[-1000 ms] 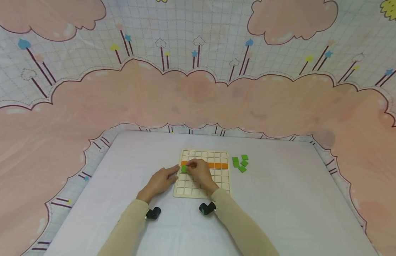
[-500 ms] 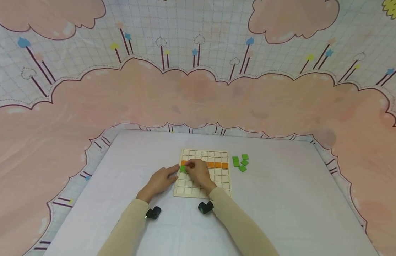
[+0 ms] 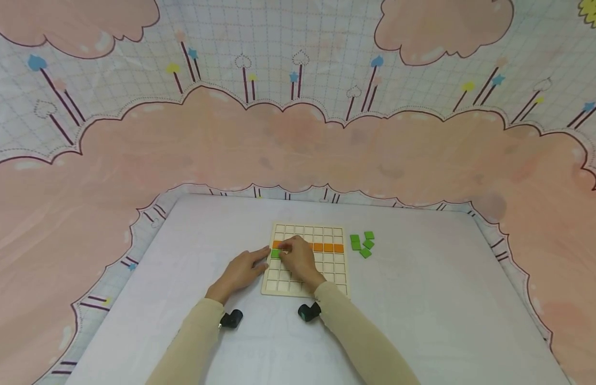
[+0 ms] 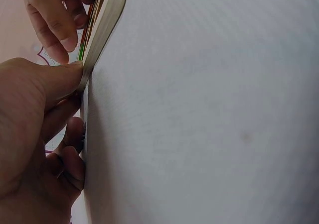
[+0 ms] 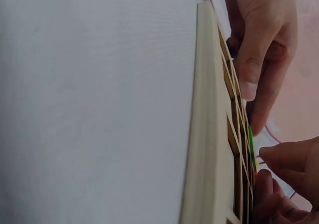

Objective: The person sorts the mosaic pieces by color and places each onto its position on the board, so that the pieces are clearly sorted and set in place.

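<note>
A square wooden grid board (image 3: 284,275) lies on the white table, with a row of orange tiles (image 3: 329,248) across it, partly hidden by my right hand. Just below that row, a green tile (image 3: 276,253) sits in the leftmost column. My right hand (image 3: 300,261) reaches over the board, fingertips right at the tile's right side; in the right wrist view its thumb is close to the green edge (image 5: 251,140). My left hand (image 3: 241,270) rests against the board's left edge, index finger and thumb extended along it. Its thumb (image 4: 62,82) touches the rim in the left wrist view.
Several loose green tiles (image 3: 355,239) lie on the table (image 3: 423,278) right of the board. Black wrist cameras (image 3: 232,319) sit below both wrists. A patterned cloth (image 3: 326,149) hangs behind the table.
The green tile has shifted slightly left and now lies level in its cell. My right fingertips have drawn back a little to its right side. The left hand has stayed in place.
</note>
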The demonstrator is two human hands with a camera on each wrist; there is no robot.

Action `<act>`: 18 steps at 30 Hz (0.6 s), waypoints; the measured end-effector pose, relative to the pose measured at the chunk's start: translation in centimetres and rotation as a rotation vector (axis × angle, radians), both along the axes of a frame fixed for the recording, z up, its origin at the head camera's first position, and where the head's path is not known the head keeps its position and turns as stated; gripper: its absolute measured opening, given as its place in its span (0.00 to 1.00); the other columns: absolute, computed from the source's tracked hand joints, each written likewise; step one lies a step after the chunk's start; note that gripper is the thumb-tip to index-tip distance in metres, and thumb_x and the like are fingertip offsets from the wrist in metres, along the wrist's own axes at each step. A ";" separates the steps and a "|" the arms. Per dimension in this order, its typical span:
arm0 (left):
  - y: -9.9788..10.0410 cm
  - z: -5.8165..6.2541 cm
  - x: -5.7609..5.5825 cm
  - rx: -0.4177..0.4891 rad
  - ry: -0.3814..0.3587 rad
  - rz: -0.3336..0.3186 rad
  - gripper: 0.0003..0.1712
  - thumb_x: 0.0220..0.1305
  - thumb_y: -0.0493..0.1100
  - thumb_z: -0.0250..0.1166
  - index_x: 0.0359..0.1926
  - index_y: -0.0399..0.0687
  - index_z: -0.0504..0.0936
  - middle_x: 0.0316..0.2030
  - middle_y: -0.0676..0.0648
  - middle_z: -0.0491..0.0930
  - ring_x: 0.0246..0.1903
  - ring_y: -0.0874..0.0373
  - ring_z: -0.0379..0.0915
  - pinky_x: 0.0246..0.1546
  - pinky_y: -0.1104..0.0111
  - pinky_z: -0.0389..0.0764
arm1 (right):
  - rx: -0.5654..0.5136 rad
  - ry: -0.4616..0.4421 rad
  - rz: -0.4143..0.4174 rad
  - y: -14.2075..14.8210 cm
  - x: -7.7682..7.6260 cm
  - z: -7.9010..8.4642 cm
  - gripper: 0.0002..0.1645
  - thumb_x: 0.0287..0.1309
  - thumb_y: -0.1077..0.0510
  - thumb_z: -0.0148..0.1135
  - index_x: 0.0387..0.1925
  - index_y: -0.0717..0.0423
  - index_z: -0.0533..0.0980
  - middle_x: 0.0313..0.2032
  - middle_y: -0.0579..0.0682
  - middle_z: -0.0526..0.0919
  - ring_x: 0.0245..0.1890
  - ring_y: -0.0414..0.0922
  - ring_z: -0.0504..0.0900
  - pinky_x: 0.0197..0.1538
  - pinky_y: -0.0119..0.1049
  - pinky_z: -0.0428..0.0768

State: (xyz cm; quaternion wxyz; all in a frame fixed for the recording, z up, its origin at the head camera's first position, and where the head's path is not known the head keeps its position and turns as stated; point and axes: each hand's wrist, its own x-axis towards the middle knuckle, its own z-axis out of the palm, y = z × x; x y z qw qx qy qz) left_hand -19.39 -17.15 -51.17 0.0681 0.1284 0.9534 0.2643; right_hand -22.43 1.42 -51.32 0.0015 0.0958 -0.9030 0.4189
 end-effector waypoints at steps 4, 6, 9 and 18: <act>0.0 -0.1 0.0 0.006 0.003 0.003 0.29 0.70 0.49 0.60 0.70 0.52 0.69 0.70 0.50 0.68 0.65 0.41 0.69 0.64 0.46 0.70 | -0.073 -0.061 0.004 0.3 0.1 0.2 0.09 0.57 0.58 0.66 0.41 0.50 0.84 0.44 0.48 0.82 0.43 0.44 0.80 0.50 0.39 0.81; 0.0 -0.1 0.0 0.010 0.005 0.003 0.29 0.70 0.49 0.60 0.70 0.52 0.69 0.70 0.50 0.69 0.65 0.40 0.69 0.65 0.46 0.70 | -0.116 -0.103 -0.001 0.5 0.3 0.4 0.09 0.59 0.57 0.65 0.41 0.49 0.84 0.45 0.47 0.83 0.45 0.43 0.80 0.52 0.40 0.81; 0.0 -0.2 0.1 0.016 -0.002 0.001 0.29 0.70 0.49 0.60 0.70 0.52 0.69 0.70 0.50 0.68 0.66 0.39 0.68 0.66 0.44 0.68 | -0.170 -0.157 -0.010 0.8 0.6 1.0 0.09 0.61 0.56 0.65 0.43 0.49 0.83 0.46 0.46 0.84 0.44 0.43 0.80 0.50 0.40 0.81; -0.1 -0.3 0.0 0.011 0.010 0.000 0.29 0.70 0.48 0.60 0.70 0.52 0.69 0.70 0.52 0.68 0.65 0.40 0.68 0.65 0.45 0.68 | -0.204 -0.120 -0.011 1.7 1.2 2.9 0.09 0.61 0.55 0.66 0.43 0.51 0.83 0.45 0.47 0.85 0.38 0.41 0.81 0.42 0.33 0.83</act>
